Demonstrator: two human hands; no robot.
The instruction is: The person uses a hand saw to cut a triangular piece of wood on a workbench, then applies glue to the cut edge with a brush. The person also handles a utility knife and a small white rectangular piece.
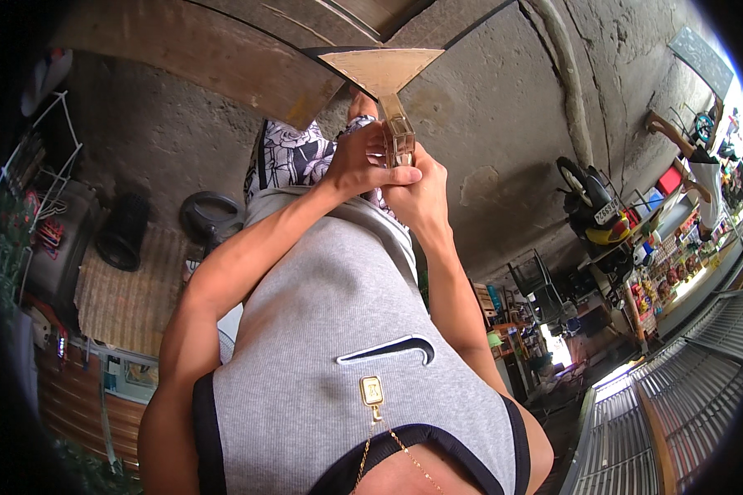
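In front of my waist, both hands are closed around a small see-through, brownish rectangular piece (400, 139). My left hand (357, 161) grips its left side, with the thumb reaching across its near end. My right hand (421, 188) wraps the near end and right side. Beyond the piece spreads a tan, fan-shaped panel (384, 68) with a rough surface and a dark far edge. Its narrow end meets the piece, but I cannot tell whether the two are joined. My fingers hide part of the piece.
A brown board (198, 62) lies at the far left. A black cylinder (124, 233) and a round dark object (209, 216) rest on the left. At right are a motorcycle (594, 202), another person (705, 177), a dark chair (541, 285) and shelves of goods (677, 268).
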